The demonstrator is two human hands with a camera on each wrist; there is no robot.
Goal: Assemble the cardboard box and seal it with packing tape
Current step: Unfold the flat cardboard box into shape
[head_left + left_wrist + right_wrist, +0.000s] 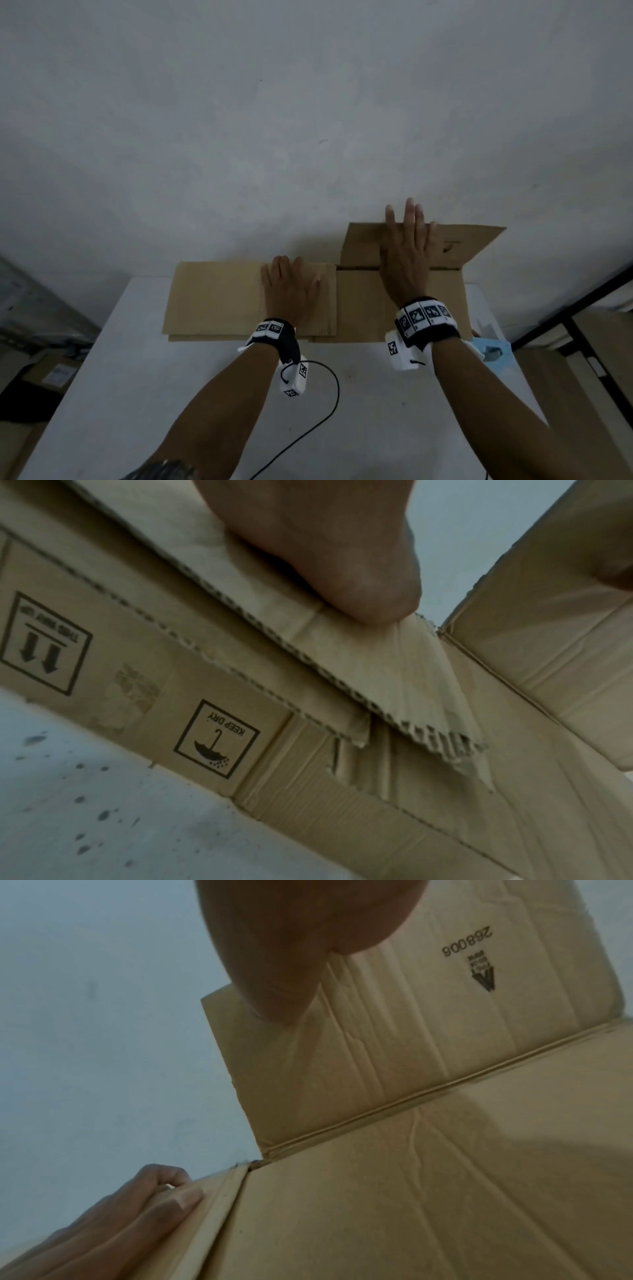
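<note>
A brown cardboard box point(219, 298) stands on the white table point(137, 394) against the wall, its top flaps partly folded. My left hand point(291, 277) lies on the left flap; in the right wrist view the left hand point(137, 1204) curls its fingers over that flap's far edge with the thumb on top. My right hand point(407, 222) presses straight fingers against the upright far flap point(472, 243), which bears the print 268006 point(466, 942). The left wrist view shows the box side with a KEEP DRY mark point(215, 739). No tape roll is in sight.
A black cable point(329, 404) loops over the table near my left wrist. A light blue object point(493, 353) sits at the table's right edge, beside the box. Cardboard cartons point(51, 373) lie on the floor at left. The wall is right behind the box.
</note>
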